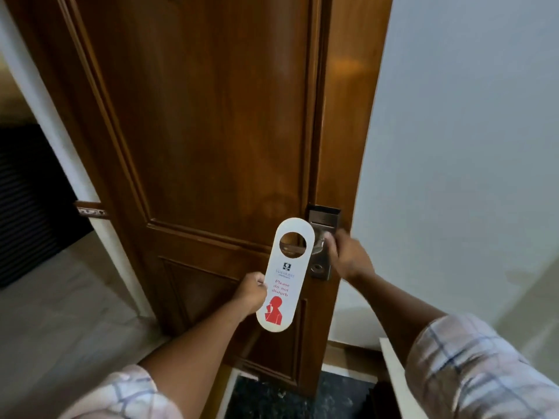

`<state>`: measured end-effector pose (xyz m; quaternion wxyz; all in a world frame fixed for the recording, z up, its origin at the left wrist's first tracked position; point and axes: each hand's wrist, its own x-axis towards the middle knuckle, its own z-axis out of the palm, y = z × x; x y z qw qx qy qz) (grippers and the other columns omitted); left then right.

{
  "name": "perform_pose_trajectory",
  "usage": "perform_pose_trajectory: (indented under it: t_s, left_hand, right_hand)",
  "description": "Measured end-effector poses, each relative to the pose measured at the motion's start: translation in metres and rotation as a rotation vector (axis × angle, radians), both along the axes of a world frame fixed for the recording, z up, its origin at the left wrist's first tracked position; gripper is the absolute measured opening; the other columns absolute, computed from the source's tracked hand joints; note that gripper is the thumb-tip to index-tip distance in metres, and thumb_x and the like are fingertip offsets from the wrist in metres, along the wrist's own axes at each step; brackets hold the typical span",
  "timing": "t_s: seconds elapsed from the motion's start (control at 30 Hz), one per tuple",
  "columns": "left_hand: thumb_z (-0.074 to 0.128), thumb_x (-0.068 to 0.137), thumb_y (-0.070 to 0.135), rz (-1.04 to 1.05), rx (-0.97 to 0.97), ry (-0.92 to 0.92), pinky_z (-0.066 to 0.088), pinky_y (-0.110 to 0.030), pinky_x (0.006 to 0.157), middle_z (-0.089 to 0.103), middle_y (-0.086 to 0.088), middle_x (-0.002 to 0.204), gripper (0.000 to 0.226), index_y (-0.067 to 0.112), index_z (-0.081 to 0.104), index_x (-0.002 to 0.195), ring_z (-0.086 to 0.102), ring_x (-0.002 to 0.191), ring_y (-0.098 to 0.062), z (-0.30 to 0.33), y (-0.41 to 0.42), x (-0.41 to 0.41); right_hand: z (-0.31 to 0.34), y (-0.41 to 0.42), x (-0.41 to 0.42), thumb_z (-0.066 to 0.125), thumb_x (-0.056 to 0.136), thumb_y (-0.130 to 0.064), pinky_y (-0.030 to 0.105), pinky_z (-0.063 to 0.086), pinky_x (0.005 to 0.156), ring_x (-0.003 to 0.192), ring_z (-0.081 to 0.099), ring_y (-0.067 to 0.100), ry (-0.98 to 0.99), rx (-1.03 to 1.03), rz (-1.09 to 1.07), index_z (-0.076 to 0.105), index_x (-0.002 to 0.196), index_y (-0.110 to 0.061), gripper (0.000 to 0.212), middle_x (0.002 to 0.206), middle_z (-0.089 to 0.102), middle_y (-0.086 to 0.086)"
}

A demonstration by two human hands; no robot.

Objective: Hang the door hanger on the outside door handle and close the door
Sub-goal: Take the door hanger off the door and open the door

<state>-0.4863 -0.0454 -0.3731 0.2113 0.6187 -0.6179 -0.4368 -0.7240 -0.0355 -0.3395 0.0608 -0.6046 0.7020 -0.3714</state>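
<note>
From the head camera I looked down at a brown wooden door [211, 131] with raised panels. It stood open, and its lock edge was turned toward a pale wall [469, 146] on the right side.

My left hand [252, 293] was closed on the left edge of the door hanger [279, 285], about at the middle of its length, with the thumb on the printed face. The hanger was a long white card with rounded ends. It carried a small logo, the red words "Please do not disturb" and a red figure under them. It was tilted a little, the top end leaning to the right. The round hole in its top end was in front of the door, just beside the lock, and I could see only wood through it. The card was not on the handle.

My right hand [346, 255] was on the metal door handle [321, 244], the fingers wrapped around its lever, which was mostly hidden by them. This hand was blurred, so I could not tell how firmly it gripped. The handle sat on a dark metal lock plate [324, 241] with a keyhole near the lower end.

Both arms wore rolled checked sleeves [472, 367]. Below the door edge there was a dark speckled floor [272, 397], and at the left a light tiled floor.
</note>
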Motion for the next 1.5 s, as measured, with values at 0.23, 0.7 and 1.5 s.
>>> perform_pose_trajectory:
  t_s: [0.23,0.7,1.5]
  left_hand:
    - [0.046,0.097,0.007,-0.096,0.036,0.029,0.056,-0.039,0.082,0.073,-0.011,0.1,0.021,0.014,0.062,0.087,0.071,0.095,-0.028,-0.007,-0.046,0.019]
    - [0.048,0.098,0.003,-0.312,0.197,0.13,0.053,-0.026,0.07,0.071,-0.005,0.11,0.03,0.015,0.064,0.121,0.068,0.098,-0.017,-0.035,-0.081,0.025]
    - [0.045,0.093,-0.01,-0.127,-0.048,0.125,0.048,-0.038,0.094,0.067,-0.019,0.116,0.029,0.002,0.063,0.113,0.061,0.114,-0.037,-0.023,-0.102,-0.042]
  right_hand:
    - [-0.043,-0.01,0.078,0.034,0.089,-0.07,0.023,0.054,0.063,0.077,0.069,0.008,-0.088,0.195,0.123,0.058,0.108,-0.028,0.052,0.099,0.07,-0.014]
    - [-0.064,-0.021,0.102,0.049,0.095,-0.044,0.017,0.051,0.056,0.071,0.066,0.001,-0.206,0.311,-0.072,0.053,0.083,-0.041,0.013,0.082,0.065,-0.019]
    - [-0.06,0.001,-0.026,0.052,0.096,-0.045,0.037,0.051,0.083,0.099,0.06,0.023,-0.134,0.579,-0.391,0.059,0.117,-0.013,0.038,0.12,0.065,0.01]
